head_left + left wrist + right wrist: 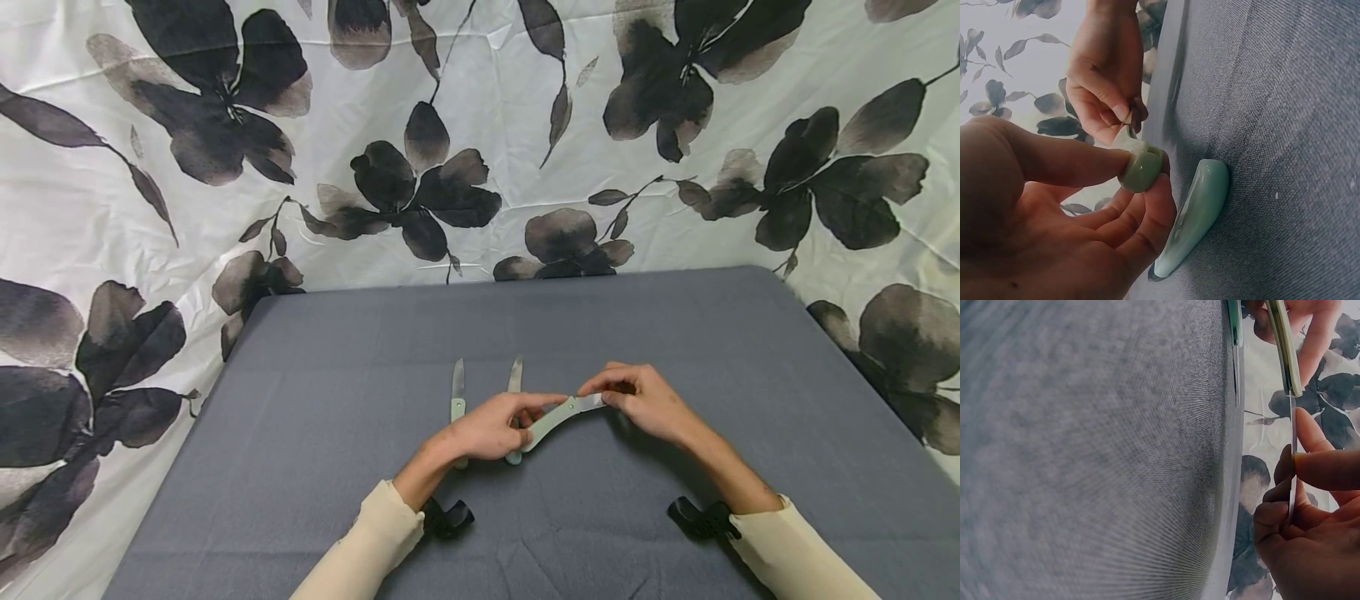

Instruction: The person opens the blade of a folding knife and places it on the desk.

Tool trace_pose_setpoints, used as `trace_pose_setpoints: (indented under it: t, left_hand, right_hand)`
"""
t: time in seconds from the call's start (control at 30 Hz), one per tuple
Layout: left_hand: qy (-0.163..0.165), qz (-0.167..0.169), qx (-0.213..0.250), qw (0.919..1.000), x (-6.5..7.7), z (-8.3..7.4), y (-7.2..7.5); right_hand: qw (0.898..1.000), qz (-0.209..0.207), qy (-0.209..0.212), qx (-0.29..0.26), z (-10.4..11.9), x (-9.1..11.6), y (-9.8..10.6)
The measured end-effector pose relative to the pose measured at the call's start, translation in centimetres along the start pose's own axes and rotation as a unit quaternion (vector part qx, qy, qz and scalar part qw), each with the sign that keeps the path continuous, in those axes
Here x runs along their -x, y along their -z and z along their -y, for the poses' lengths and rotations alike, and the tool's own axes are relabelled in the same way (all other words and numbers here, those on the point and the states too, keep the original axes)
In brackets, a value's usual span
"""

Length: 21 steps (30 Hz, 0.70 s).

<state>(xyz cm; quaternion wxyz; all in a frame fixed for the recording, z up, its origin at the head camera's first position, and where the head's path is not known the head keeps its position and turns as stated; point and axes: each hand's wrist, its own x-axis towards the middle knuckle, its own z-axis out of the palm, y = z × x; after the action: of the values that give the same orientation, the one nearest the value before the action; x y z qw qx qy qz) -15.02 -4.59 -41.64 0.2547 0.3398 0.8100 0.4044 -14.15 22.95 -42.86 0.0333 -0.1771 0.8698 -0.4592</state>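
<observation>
A folding knife with a pale green handle is held above the table between both hands, its blade unfolded. My left hand pinches the handle end between thumb and fingers, with the index finger stretched along it. The blade is pinched by my right hand; its tip is hidden by the fingers in the head view. Under and beside the left hand lie two more opened knives: a green-handled knife at the left and a bluish-green-handled knife nearer the held one.
A grey cloth covers the table, with its far edge against a white curtain printed with dark flowers. Black wrist straps sit at both cream sleeves. Both lying knives point their blades toward the far edge.
</observation>
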Motion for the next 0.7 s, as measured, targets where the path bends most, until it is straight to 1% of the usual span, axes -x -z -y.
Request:
trace_pose_setpoints:
  t: [0.2, 0.37, 0.7]
  left_hand:
    - [0.005, 0.010, 0.000, 0.9999, 0.00, 0.07, 0.00]
    - [0.000, 0.019, -0.001, 0.9998, 0.02, 0.07, 0.04]
    - [0.000, 0.041, 0.005, 0.9992, 0.15, -0.08, 0.22]
  right_hand:
    - [1.000, 0.005, 0.006, 0.004, 0.01, 0.01, -0.05]
    - [1.000, 0.011, 0.018, 0.009, -0.12, 0.07, -0.02]
    - [0.999, 0.030, 0.023, -0.006, -0.29, 0.10, 0.09]
